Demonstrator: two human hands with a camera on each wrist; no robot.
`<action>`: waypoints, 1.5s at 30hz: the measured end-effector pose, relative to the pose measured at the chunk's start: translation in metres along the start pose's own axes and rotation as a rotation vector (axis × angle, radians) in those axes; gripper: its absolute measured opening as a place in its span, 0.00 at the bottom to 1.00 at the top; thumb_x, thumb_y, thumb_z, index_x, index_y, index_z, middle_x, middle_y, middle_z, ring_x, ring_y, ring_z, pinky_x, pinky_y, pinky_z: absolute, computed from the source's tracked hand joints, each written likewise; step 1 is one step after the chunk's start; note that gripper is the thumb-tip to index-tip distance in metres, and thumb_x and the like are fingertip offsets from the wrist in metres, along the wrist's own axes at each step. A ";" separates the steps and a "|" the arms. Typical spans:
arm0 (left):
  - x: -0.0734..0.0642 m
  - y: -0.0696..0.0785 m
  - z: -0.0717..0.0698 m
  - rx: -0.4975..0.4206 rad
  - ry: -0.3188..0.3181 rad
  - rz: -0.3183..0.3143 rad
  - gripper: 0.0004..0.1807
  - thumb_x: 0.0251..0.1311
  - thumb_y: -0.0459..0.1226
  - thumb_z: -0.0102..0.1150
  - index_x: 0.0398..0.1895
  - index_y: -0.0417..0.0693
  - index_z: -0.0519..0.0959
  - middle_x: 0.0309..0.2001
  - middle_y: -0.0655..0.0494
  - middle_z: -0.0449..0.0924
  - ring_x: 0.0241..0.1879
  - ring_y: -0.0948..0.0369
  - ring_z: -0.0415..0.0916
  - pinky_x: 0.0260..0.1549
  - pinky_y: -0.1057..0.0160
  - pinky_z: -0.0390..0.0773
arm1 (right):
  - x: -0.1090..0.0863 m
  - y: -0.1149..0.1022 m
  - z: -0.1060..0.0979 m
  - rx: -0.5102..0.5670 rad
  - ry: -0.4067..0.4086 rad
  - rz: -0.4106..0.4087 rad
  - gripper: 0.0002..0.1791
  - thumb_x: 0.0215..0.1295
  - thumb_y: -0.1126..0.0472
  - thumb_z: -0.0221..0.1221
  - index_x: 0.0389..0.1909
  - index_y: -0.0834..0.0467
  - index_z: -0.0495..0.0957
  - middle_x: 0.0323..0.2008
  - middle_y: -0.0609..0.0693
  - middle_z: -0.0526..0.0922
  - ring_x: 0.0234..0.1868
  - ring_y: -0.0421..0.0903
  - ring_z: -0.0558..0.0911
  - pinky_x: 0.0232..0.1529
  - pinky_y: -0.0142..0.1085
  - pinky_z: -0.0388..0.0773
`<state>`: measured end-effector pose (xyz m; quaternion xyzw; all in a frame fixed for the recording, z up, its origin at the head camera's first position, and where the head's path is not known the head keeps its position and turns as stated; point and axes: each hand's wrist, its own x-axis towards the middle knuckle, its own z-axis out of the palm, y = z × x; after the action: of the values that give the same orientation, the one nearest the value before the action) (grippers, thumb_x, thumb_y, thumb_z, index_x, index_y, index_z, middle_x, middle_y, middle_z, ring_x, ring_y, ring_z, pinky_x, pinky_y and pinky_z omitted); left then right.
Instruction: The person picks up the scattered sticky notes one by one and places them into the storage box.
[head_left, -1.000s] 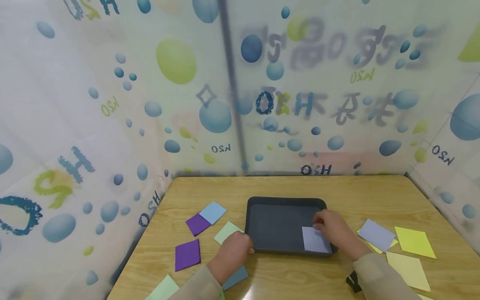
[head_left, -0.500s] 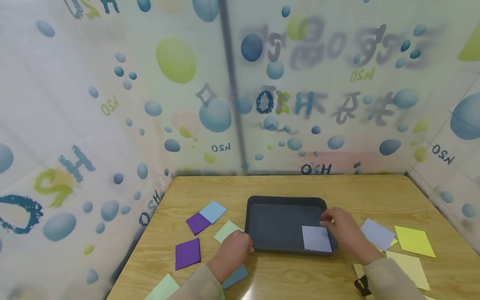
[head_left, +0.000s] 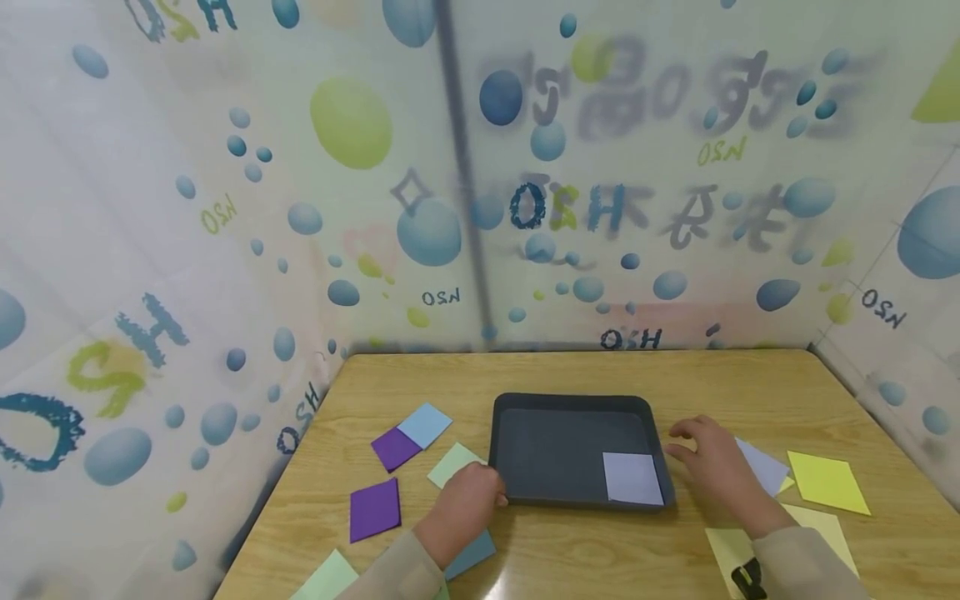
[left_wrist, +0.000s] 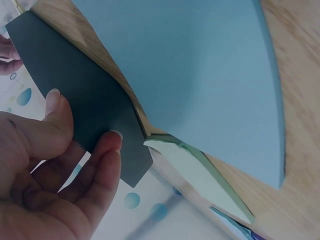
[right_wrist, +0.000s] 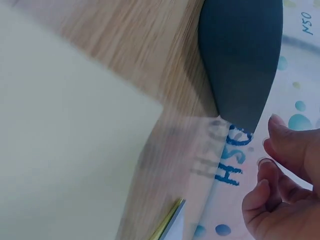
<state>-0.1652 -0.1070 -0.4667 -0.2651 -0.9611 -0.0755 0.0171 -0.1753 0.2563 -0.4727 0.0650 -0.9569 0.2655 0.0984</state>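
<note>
A dark rectangular tray (head_left: 551,454) lies on the wooden table. One lavender paper square (head_left: 633,479) sits flat in its near right corner. My left hand (head_left: 465,504) holds the tray's left end near the front corner; the left wrist view has the thumb and fingertips on the dark tray wall (left_wrist: 75,75). Just off the tray's right side hovers my right hand (head_left: 716,471), fingers loosely bent with nothing between them. Beyond it, partly covered by the hand, is another lavender square (head_left: 765,468) over a yellow one.
To the right lie a bright yellow square (head_left: 828,483) and pale yellow squares (head_left: 825,533). On the left are purple squares (head_left: 375,510), a light blue square (head_left: 425,426), pale green squares (head_left: 455,462) and a darker blue square (head_left: 472,554). Patterned sheets (head_left: 600,250) surround the table.
My right hand has let go of the lavender square inside the tray and moved right, out past the tray's rim. The left hand has stayed on the tray.
</note>
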 end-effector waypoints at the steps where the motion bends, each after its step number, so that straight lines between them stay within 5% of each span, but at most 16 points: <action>1: -0.001 0.000 0.000 -0.005 -0.006 -0.003 0.03 0.57 0.39 0.72 0.29 0.50 0.90 0.29 0.59 0.88 0.31 0.62 0.84 0.33 0.67 0.84 | -0.001 0.002 0.000 -0.002 0.000 0.003 0.12 0.63 0.64 0.67 0.43 0.69 0.82 0.43 0.65 0.82 0.45 0.64 0.82 0.46 0.58 0.80; 34: -0.002 -0.001 0.001 0.005 0.005 0.020 0.03 0.55 0.39 0.73 0.28 0.51 0.90 0.27 0.61 0.87 0.29 0.63 0.83 0.31 0.69 0.82 | -0.009 0.078 -0.021 -0.081 -0.078 0.123 0.24 0.64 0.62 0.65 0.48 0.80 0.75 0.43 0.77 0.79 0.44 0.72 0.79 0.41 0.60 0.79; 45: -0.001 -0.002 0.002 -0.001 0.004 0.020 0.04 0.57 0.39 0.72 0.27 0.51 0.90 0.26 0.61 0.87 0.28 0.64 0.82 0.29 0.70 0.81 | -0.013 0.085 -0.027 -0.105 -0.084 0.147 0.29 0.62 0.59 0.67 0.49 0.82 0.72 0.45 0.81 0.77 0.49 0.78 0.74 0.48 0.65 0.75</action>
<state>-0.1654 -0.1088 -0.4686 -0.2744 -0.9584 -0.0766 0.0198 -0.1732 0.3440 -0.4954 0.0006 -0.9750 0.2184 0.0417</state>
